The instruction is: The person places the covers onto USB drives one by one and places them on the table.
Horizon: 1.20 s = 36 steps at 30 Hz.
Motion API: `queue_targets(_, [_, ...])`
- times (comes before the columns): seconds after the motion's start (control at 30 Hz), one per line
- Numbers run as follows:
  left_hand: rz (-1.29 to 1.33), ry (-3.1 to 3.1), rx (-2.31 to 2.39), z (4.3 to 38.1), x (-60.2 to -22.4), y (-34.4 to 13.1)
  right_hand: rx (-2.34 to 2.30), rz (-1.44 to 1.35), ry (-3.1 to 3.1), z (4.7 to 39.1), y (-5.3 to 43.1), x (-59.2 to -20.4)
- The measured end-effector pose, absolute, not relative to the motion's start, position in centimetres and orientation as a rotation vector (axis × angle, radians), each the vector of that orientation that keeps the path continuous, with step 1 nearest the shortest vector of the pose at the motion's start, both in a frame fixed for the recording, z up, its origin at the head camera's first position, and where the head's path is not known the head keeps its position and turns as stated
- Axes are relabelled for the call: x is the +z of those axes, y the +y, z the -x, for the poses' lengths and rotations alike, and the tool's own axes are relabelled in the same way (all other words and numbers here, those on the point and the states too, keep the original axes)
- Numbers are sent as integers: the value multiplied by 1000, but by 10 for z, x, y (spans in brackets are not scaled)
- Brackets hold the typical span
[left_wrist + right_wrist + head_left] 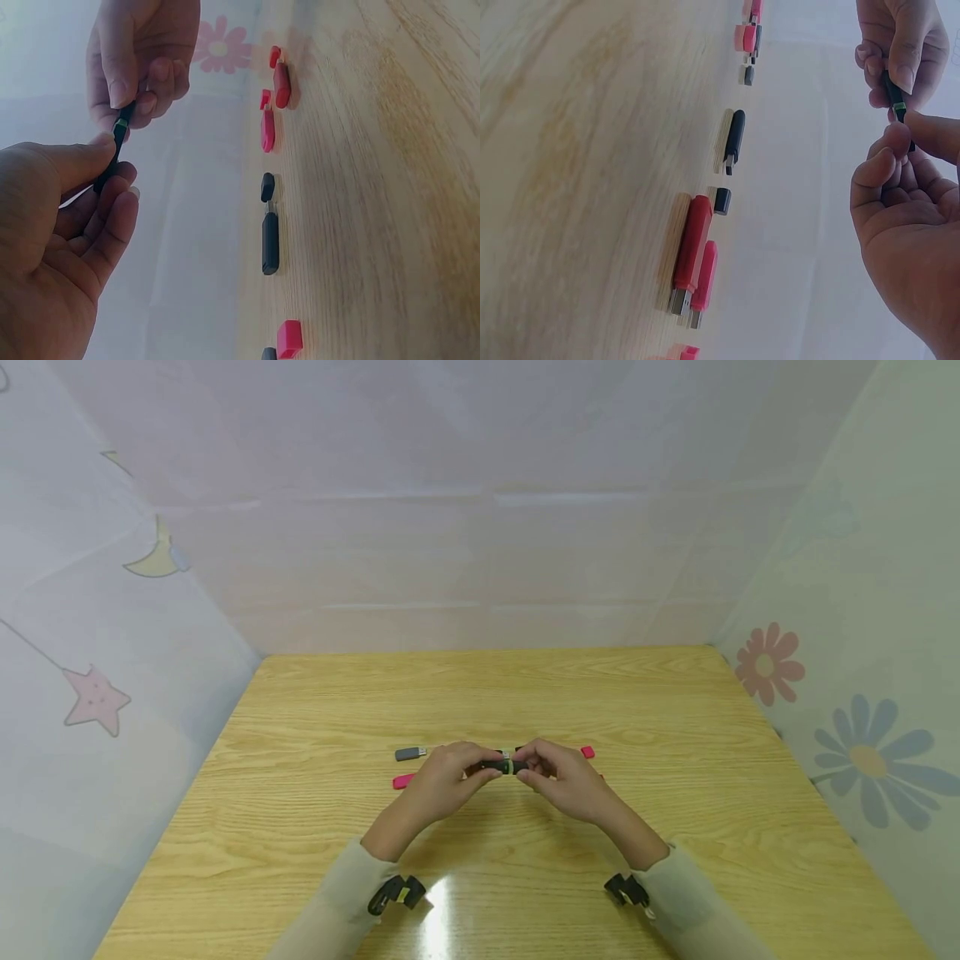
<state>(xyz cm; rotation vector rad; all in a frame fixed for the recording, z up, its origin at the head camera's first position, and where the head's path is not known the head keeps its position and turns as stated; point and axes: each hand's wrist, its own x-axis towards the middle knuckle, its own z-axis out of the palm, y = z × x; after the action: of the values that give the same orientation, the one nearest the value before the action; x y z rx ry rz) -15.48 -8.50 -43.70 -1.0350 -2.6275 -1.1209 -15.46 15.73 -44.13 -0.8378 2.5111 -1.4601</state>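
A black USB flash drive (493,765) with a pale green band is held level between both hands, above the table. My left hand (446,781) pinches its longer part between thumb and fingers. At the other end, my right hand (566,781) grips the short dark piece beyond the band. In the left wrist view the fingertips of both hands lie close to the green band of the black flash drive (118,139). From the right wrist, much of the short end is covered by fingers.
Beyond the hands, more flash drives lie uncapped in a row on the wooden table (487,885): grey (407,753), pink (402,781), black (270,244) and red (694,244). Loose caps lie near them, including a black cap (722,201) and a pink cap (289,340). Cloth walls surround the table.
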Motion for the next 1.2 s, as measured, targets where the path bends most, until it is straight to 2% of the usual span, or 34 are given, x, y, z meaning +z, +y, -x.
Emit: queue_targets(1.2, [1031,-2673,-1086,150,-442,-82,-1396,920,2554,153,154,-444])
